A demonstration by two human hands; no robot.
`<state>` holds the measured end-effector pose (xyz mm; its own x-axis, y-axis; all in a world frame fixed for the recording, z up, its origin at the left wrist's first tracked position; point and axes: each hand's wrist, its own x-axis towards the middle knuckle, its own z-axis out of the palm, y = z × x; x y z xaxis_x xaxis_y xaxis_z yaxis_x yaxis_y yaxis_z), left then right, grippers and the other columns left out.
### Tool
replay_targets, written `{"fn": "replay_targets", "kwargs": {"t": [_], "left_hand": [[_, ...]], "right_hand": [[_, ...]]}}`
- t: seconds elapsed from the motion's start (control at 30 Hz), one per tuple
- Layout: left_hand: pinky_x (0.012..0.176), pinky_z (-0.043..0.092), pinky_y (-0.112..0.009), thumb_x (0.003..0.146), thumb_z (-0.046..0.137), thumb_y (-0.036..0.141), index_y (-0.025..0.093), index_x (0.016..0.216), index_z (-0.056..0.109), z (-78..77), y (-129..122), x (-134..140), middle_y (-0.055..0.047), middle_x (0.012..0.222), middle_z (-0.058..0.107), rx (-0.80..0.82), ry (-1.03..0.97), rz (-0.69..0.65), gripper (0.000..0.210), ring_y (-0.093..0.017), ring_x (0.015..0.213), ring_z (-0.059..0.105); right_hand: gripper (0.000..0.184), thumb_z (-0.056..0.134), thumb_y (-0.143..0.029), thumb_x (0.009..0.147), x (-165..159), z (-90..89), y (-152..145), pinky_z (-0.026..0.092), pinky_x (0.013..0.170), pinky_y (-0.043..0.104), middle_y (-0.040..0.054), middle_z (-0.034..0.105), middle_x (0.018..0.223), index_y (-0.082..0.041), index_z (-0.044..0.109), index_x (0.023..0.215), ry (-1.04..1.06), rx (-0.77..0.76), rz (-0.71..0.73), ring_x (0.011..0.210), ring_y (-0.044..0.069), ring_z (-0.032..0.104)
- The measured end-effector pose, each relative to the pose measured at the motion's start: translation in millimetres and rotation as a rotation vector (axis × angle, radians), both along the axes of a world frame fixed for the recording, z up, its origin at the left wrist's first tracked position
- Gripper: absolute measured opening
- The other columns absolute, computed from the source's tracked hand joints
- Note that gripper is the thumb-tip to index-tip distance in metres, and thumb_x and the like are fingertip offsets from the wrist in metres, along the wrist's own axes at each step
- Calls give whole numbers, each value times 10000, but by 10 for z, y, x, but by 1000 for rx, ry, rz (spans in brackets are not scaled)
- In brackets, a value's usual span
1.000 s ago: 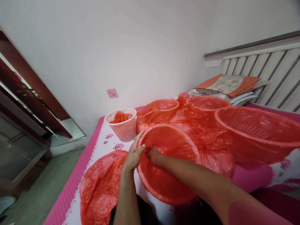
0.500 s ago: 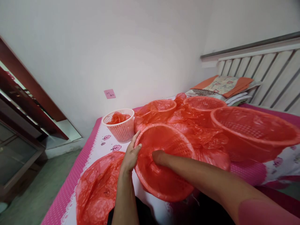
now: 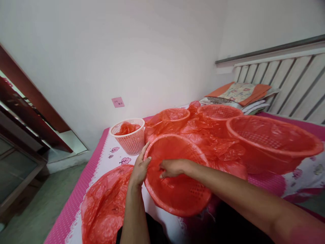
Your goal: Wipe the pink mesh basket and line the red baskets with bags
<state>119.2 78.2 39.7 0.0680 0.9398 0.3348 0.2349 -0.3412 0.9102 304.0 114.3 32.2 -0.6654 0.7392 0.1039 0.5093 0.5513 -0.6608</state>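
A plastic basket (image 3: 195, 149) lined with a thin red plastic bag (image 3: 175, 200) stands tilted in front of me, its mouth facing me. My left hand (image 3: 140, 169) grips the left side of its rim, thumb over the edge and fingers along the outside. Inside the mouth is my right hand (image 3: 171, 168), its fingers bent, with a gap between thumb and forefinger, close to the bag lining. A spread red plastic bag (image 3: 104, 206) lies at my left forearm. Just beyond my left hand stands a pale pink perforated basket (image 3: 132, 140) with crumpled red plastic inside.
Several baskets in red bags stand behind and to the right, including a large one (image 3: 274, 149). Folded cloths (image 3: 241, 93) are stacked by the white radiator (image 3: 286, 78). Everything rests on a pink and white patterned bedspread (image 3: 88, 183) against the wall.
My right hand has drawn up from the bottom of the lined basket, so its fingers now show. My left hand keeps its hold on the rim. The view has shifted slightly.
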Motion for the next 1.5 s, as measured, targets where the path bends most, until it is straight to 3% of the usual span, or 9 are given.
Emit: {"fn": "replay_targets", "kwargs": {"t": [0.1,0.23,0.37,0.53,0.77,1.1,1.2,1.3,1.5], "left_hand": [[1339,178,-476,838,586,243,245,1553,533,-21,8,-19,-57,1686,459,-8,-15,10,716,-282,1608,315],[1305,274,-500,842,622,270,244,1526,563,-36,4,-23,-75,1640,520,-20,-65,-2,687,-319,1554,411],[1250,368,-520,845,704,369,219,1514,558,-8,-26,0,-120,1598,560,-46,-94,-45,701,-347,1492,491],[1228,394,-528,848,764,476,219,1475,594,80,-97,-6,-128,1544,614,-73,-84,-30,698,-356,1446,541],[1232,394,-513,884,717,584,185,1378,655,119,-97,-130,-175,1494,650,9,-234,246,638,-336,1444,555],[1103,532,-468,653,564,177,179,1339,673,-20,11,-112,-93,1330,742,-66,-213,109,694,-290,1241,682],[1128,510,-470,631,545,160,175,1296,690,0,-4,-106,-94,1314,744,-56,-203,129,680,-282,1242,675],[1175,464,-483,643,550,172,170,1251,708,14,-12,-94,-106,1295,746,-8,-148,154,628,-291,1307,634],[1147,484,-491,640,555,191,161,1266,681,11,-25,-77,-115,1317,730,-38,-127,214,639,-297,1264,657]], "right_hand": [[114,680,-199,934,235,207,-148,555,804,274,18,795,956,-216,774,997,132,50,102,851,172,726],[260,509,-248,1026,524,453,-225,534,1004,385,82,763,1153,-221,703,1197,461,379,-153,1085,225,707],[382,524,-272,1035,594,534,17,425,1175,500,155,680,1413,-211,626,1399,309,588,-299,1352,299,600],[408,537,-219,1045,435,427,293,431,1155,469,182,673,1431,-132,600,1439,28,460,-360,1346,300,609],[486,590,-171,1010,235,307,295,370,1198,505,182,614,1511,-137,548,1493,-20,485,-403,1414,309,546],[576,625,-202,976,109,298,44,322,1253,540,231,495,1606,-102,492,1527,178,471,-273,1504,320,447],[346,478,-217,1038,61,140,-140,496,1092,468,186,706,1324,-116,660,1315,221,228,-121,1229,279,657],[301,469,-193,1024,-46,-68,-218,550,967,421,141,776,1144,-148,746,1134,96,-67,4,1043,260,720],[258,582,-326,1018,-159,-274,-381,575,896,325,53,816,990,-208,807,1059,-17,-230,211,943,217,747]]}}
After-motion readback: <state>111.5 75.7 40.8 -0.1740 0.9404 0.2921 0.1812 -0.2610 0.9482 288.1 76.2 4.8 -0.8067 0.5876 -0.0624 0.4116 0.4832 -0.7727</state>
